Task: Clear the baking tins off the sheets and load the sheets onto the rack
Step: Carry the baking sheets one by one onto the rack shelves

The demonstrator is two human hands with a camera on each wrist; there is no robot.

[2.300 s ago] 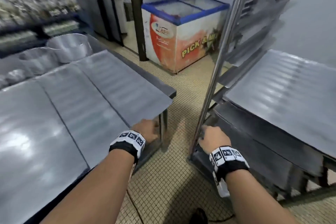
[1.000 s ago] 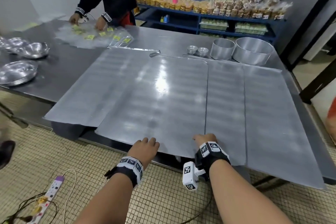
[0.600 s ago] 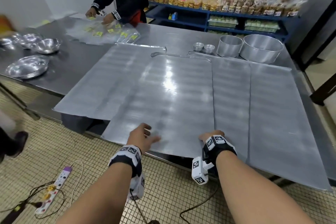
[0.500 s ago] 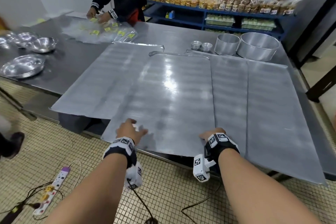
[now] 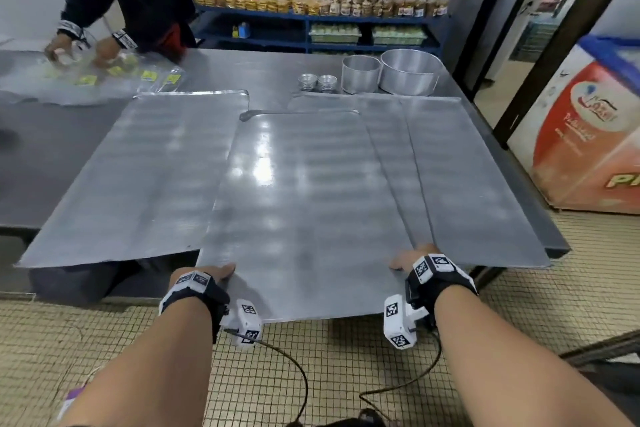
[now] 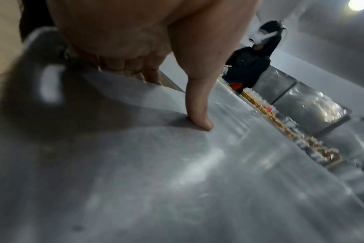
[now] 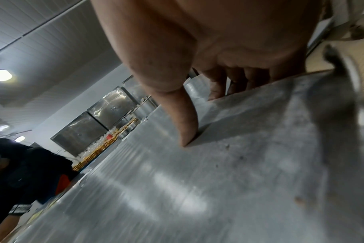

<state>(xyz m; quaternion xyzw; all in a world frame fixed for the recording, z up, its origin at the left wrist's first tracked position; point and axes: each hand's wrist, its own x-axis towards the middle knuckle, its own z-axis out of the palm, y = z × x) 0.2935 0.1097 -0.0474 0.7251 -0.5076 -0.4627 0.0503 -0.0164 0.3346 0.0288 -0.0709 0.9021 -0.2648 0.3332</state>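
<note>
1. Top flat grey metal baking sheet (image 5: 304,211): overlaps neighbouring sheets on the steel table (image 5: 214,69), near edge overhanging.
2. Left hand (image 5: 211,276) and right hand (image 5: 412,258): each pinches that sheet's side edge, thumb on top.
3. Round aluminium baking tins (image 5: 408,71): beyond the sheet.

The chest freezer (image 5: 588,135) bears a red logo and yellow letters too blurred or cropped to read.

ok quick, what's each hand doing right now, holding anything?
Left hand: grips the near left edge of the top flat metal baking sheet.
Right hand: grips that sheet's near right edge.
</note>
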